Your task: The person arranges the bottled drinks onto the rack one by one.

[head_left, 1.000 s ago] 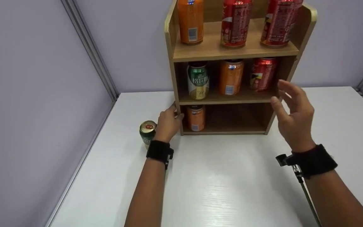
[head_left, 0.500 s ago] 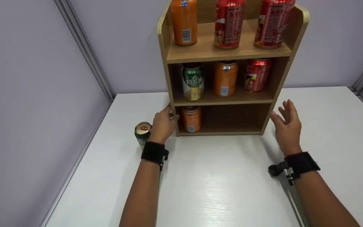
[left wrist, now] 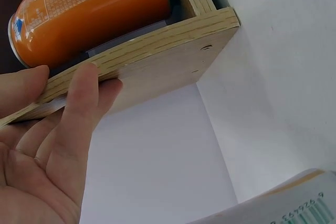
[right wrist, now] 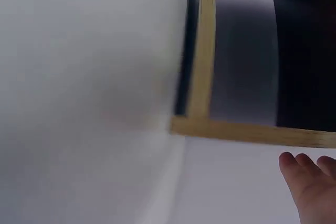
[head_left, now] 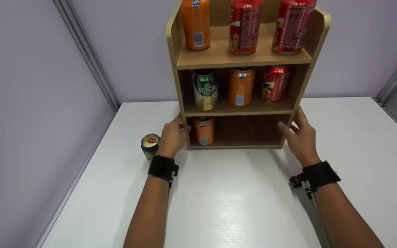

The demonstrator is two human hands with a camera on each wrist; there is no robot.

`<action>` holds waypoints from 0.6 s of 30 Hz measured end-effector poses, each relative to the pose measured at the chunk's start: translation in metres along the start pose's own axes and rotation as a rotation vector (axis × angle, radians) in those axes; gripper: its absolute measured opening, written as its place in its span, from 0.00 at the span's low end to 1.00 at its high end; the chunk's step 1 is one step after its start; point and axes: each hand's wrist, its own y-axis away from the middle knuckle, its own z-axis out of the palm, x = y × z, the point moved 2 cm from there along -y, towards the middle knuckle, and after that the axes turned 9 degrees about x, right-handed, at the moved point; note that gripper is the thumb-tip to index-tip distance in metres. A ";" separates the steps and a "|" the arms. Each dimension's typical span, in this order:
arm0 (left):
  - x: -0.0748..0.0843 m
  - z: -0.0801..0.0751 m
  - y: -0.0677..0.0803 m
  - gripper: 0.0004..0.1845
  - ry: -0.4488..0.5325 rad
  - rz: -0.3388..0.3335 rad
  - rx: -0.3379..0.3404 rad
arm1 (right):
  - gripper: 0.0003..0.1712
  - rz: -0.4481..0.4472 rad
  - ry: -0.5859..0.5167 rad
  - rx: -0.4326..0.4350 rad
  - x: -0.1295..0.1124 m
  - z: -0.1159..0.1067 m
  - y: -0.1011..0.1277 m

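A wooden shelf (head_left: pixel 240 114) with three levels stands on the white table, cans on every level. My left hand (head_left: pixel 171 138) grips its left side panel low down, thumb at the front edge and fingers outside. In the left wrist view an orange can (left wrist: pixel 100 22) lies just inside that panel. Around the right side panel (right wrist: pixel 252 132) is my right hand (head_left: pixel 300 140), thumb across the front edge, fingers outside. The right wrist view shows straight fingertips with a thin gap to the panel; the thumb is out of that view.
A green can (head_left: pixel 150 146) stands on the table (head_left: pixel 219 199) left of the shelf, partly behind my left hand. Orange cans, red cola cans and a green-and-white can (head_left: pixel 205 91) fill the upper levels. A pale wall (head_left: pixel 143 51) rises behind.
My right hand has come down and inward from above the table to the shelf's right side. The left hand keeps its place; the whole scene shifts slightly left in view.
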 end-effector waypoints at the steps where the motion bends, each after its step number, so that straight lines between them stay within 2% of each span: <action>1: 0.000 0.000 0.000 0.26 -0.001 0.004 -0.002 | 0.48 -0.032 0.010 -0.006 -0.005 -0.001 -0.003; 4: 0.000 -0.001 0.000 0.27 -0.001 0.007 -0.008 | 0.52 -0.059 -0.105 -0.056 -0.018 -0.006 -0.011; 8: 0.001 -0.001 0.001 0.27 -0.019 0.001 -0.016 | 0.45 -0.014 -0.262 -0.049 -0.026 -0.012 -0.019; 12: 0.002 -0.002 0.001 0.26 -0.036 0.005 -0.013 | 0.39 -0.043 -0.174 0.021 -0.033 -0.011 -0.029; 18: 0.002 0.000 0.001 0.26 -0.047 0.014 0.004 | 0.36 -0.113 -0.053 0.059 -0.057 -0.011 -0.026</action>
